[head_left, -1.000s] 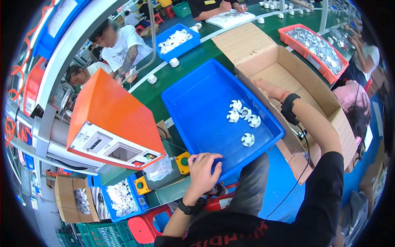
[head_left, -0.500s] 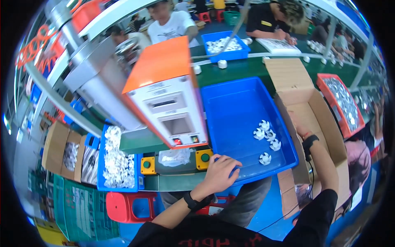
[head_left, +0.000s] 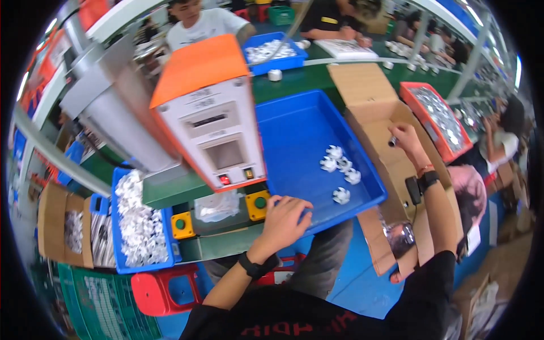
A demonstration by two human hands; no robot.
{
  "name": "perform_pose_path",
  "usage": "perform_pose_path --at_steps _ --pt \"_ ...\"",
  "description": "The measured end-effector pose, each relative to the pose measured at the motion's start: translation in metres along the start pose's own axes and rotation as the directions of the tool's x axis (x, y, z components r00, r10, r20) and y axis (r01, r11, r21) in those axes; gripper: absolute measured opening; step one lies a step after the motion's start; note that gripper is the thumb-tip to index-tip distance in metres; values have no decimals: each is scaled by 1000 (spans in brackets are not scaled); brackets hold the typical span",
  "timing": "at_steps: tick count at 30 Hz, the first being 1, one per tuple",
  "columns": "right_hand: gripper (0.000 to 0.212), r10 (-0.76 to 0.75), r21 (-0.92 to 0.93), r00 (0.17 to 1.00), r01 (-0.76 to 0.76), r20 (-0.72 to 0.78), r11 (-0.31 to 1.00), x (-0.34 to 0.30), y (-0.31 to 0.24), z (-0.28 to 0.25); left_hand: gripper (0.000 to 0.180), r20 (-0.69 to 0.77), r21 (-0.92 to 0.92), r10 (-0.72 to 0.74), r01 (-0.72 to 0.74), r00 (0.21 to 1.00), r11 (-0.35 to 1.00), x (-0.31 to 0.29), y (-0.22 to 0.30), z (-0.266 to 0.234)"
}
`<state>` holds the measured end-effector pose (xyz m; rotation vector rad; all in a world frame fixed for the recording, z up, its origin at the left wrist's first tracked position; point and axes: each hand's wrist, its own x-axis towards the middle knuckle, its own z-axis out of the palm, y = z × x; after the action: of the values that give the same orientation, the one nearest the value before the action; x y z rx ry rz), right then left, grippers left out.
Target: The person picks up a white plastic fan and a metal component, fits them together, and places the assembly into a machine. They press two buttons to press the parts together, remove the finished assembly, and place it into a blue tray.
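Small dark cylinder (head_left: 392, 141) at the fingertips of the right hand (head_left: 406, 137), over the open cardboard box (head_left: 391, 170). Box stands along the right edge of the blue tray (head_left: 294, 141); five white impellers (head_left: 341, 196) lie toward the tray's right edge. Green desk (head_left: 218, 247) carries an orange-and-white machine (head_left: 207, 122) left of the tray. Person in white shirt (head_left: 201, 28) beyond. Right hand: pinched narrow on cylinder. Left hand (head_left: 285, 218): partly curled over tray's near-left corner; grip on rim cannot be told.
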<state>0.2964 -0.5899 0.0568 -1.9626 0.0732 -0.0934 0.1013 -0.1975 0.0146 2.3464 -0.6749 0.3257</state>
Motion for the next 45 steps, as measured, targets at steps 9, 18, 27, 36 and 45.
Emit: perform_pose_path --at_steps 9,18,27,36,45 --pt "21 -199 44 980 200 -29 979 -182 -128 98 29 396 -915 -255 402 882 -34 34 76 -20" --pt "27 -338 462 941 306 -14 833 -243 -120 198 31 399 -883 -253 294 881 -366 -25 49 -27" --pt "25 -203 710 979 155 -17 687 -251 -125 238 31 294 -946 -393 208 871 -247 -63 25 -64" --pt "21 -238 427 923 92 302 899 -266 -127 222 31 176 -972 -399 224 900 77 -84 12 -75" --pt "20 -441 171 797 408 413 897 -255 -126 230 29 144 -957 -514 251 846 144 -99 20 -72"
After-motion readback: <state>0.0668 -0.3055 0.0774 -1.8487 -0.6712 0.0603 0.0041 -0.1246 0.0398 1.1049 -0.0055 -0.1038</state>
